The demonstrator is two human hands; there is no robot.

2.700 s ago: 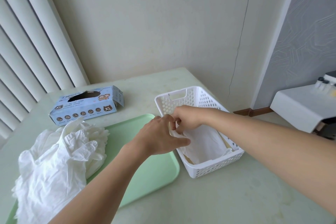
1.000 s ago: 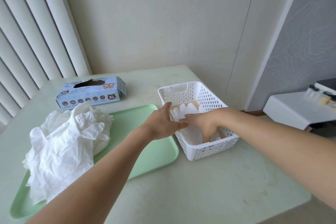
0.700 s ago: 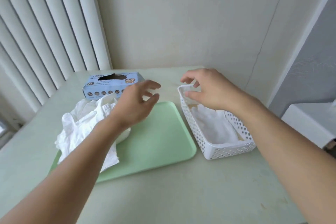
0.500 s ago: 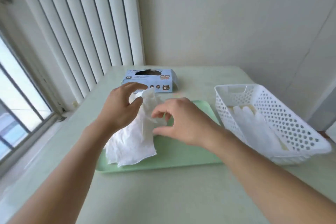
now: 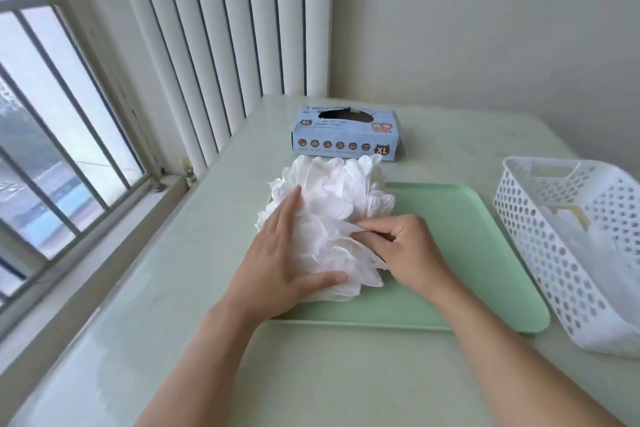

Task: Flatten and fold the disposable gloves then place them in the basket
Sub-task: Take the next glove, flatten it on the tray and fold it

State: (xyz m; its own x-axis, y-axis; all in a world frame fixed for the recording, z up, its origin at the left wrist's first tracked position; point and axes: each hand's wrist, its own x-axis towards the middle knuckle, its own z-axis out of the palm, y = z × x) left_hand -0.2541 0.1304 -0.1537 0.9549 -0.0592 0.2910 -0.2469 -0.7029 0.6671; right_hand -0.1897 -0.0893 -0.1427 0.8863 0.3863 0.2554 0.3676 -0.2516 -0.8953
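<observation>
Now | risk: your right hand (image 5: pixel 401 246) pinches one layer in the gloves (image 5: pixel 329 215), so pulling may drag neighbours off the tray (image 5: pixel 478 253) onto the bench (image 5: pixel 346 374) | left hand (image 5: pixel 280 260) lies flat, pressing the heap | gloves: white, thin, crumpled, piled at the tray's left end | basket (image 5: pixel 540 253) to the right already has some in it

a pale green surface (image 5: pixel 346 374) with a soft sheen fills the lower half, its far corner reaching toward 1 o'clock. at 12 to 3 o'clock stands a plain cream wall (image 5: pixel 485 21). white vertical blinds (image 5: pixel 221 45) hang from 11 to 12 o'clock, reaching down to the surface's far edge. at 9 to 10 o'clock a window (image 5: pixel 45 135) with slanted bars lets in flat daylight above a grey sill (image 5: pixel 90 246); the view outside is blurred.
</observation>
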